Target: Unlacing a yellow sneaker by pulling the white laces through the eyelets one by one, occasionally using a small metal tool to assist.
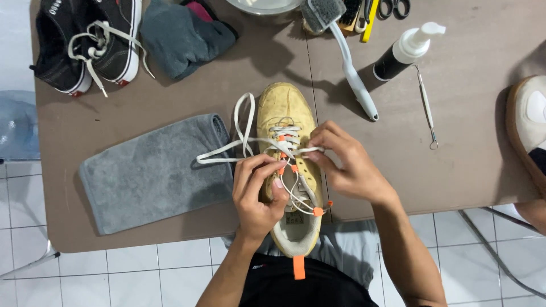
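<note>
Tan sneaker [287, 113] at table's [455, 170] 6 o'clock edge, toe toward 12. Left hand [256, 196] pinches white lace [242, 128]; right hand [347, 165] pinches lace at eyelets. Lace looks limp, light; likely best gripped near orange tips. Grey towel [148, 176] at 9 o'clock.

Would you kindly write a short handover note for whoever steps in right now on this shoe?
Left hand: fingers pinch the white lace at the tongue of the tan sneaker.
Right hand: pinches the same lace on the sneaker's other side.
Things: the sneaker lies toe away at the table edge; loose lace ends trail onto the grey towel.
Done: the upper eyelet rows are laced.
Left: the lace hangs loose and untied, with slack loops near the heel opening.
</note>
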